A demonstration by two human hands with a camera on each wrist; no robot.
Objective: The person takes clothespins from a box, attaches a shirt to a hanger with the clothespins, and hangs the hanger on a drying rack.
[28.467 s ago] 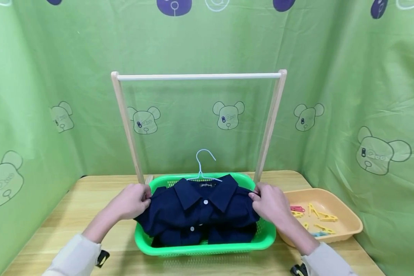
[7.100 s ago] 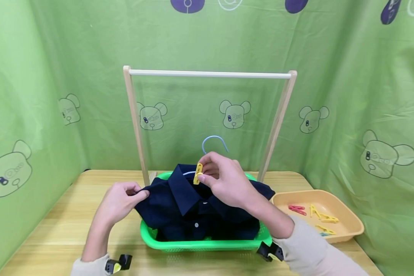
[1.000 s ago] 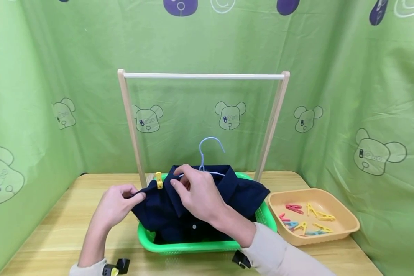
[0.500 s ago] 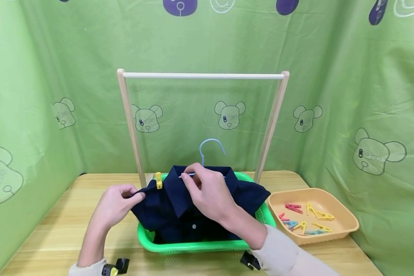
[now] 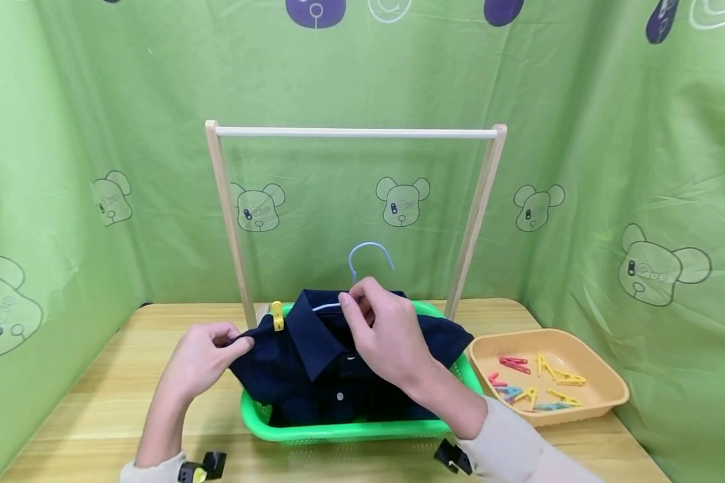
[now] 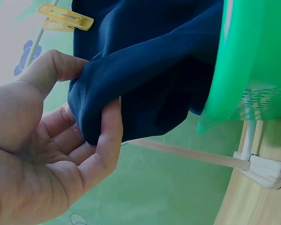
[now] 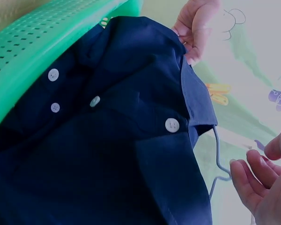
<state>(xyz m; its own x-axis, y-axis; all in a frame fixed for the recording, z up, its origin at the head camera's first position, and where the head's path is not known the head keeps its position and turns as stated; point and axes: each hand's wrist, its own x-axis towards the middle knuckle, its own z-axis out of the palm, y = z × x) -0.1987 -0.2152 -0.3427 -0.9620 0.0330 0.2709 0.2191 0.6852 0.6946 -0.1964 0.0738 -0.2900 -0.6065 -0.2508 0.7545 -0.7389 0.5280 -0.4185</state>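
A navy button-up shirt (image 5: 314,349) lies bunched in a green basket (image 5: 338,433), with a pale blue wire hanger (image 5: 371,245) inside it. The hanger's hook rises above the collar. My left hand (image 5: 196,362) pinches the shirt's left shoulder edge between thumb and fingers, as the left wrist view confirms. Just inward of that grip, a yellow clothespin (image 5: 278,316) is clipped on the shoulder. Over the collar, my right hand (image 5: 389,332) is beside the hanger's neck. In the right wrist view its fingers (image 7: 247,183) are loosely bent near the wire, with nothing visibly gripped.
Behind the basket stands a rack with wooden posts (image 5: 476,215) and a white bar (image 5: 356,133). To the right, an orange tray (image 5: 604,382) holds several red, yellow and blue clothespins. A green curtain (image 5: 320,80) encloses the wooden table (image 5: 103,396).
The yellow clothespin, earlier in my right hand, is now on the shirt's shoulder. Over the last second my right hand has slid rightward across the collar to the hanger's neck. My left hand stays put.
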